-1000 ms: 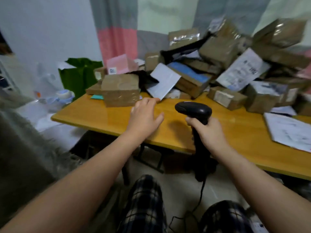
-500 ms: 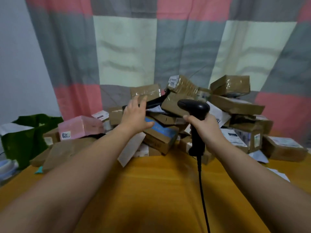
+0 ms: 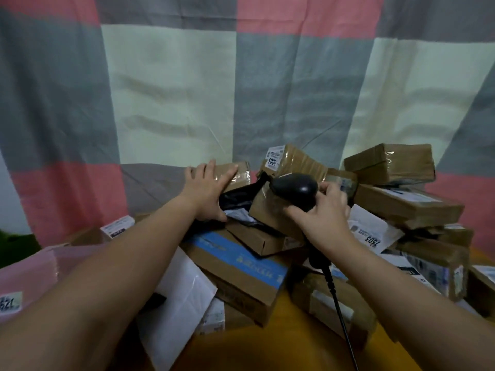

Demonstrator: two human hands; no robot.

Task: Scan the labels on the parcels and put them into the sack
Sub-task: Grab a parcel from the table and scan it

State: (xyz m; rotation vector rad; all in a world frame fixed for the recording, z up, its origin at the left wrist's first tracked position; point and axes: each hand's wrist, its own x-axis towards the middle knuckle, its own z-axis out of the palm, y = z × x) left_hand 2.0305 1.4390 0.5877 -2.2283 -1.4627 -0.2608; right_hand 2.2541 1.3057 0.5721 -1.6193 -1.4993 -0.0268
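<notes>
Along the far side of the yellow table (image 3: 241, 349), against a checked curtain (image 3: 174, 103), lies a heap of parcels (image 3: 388, 162): brown boxes and white mailers. Holds left hand (image 3: 206, 194) at the heap's top, fingers straight and spread on a taped brown box (image 3: 237, 171), palm over a black poly bag (image 3: 238, 195). Grips barcode scanner (image 3: 294, 187) in right hand (image 3: 324, 218), fingers curled round its handle, head pointing left over the boxes, cable (image 3: 338, 303) trailing to the table's near edge.
</notes>
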